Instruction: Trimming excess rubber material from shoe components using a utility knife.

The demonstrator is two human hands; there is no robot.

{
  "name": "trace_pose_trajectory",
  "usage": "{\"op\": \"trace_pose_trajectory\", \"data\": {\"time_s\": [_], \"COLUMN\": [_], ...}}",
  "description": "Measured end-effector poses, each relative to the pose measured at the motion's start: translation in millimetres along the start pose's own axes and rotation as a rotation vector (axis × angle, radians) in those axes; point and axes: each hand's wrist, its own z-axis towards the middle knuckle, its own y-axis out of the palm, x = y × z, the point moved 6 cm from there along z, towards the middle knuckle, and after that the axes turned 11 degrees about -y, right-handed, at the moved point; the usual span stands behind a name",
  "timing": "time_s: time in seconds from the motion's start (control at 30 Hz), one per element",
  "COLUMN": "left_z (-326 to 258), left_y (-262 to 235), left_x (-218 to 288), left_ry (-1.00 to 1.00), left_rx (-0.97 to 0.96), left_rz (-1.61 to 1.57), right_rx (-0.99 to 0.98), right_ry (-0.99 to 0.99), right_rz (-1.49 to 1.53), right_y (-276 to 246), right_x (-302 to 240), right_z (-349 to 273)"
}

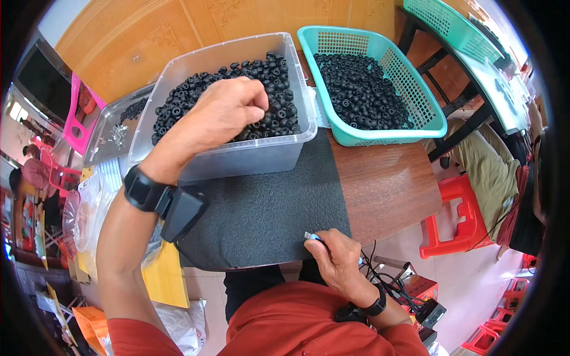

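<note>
Left hand [233, 107] curling over black holed beads [177, 111] in the translucent bin [255, 160]; can't tell fingertip gap or hold. Picking singly should be working best. Right hand [341, 262] gripping a slim blue-and-white tool [313, 237] above the black mat [261, 216], fingers closed; long axis running lower right to upper left, tip pointing away from body.

Left hand [236, 108] is outstretched and curled; right hand [337, 259] is closed.
</note>
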Motion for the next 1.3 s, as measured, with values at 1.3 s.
{"op": "trace_pose_trajectory", "data": {"time_s": [1.3], "left_z": [-155.8], "left_y": [117.6], "left_x": [37.4], "left_ry": [-0.33], "left_rx": [-0.059], "left_rz": [-1.781], "right_rx": [0.082], "right_ry": [-0.223], "right_rz": [-0.015], "right_y": [-1.5], "right_x": [-35.4], "right_z": [31.2]}}
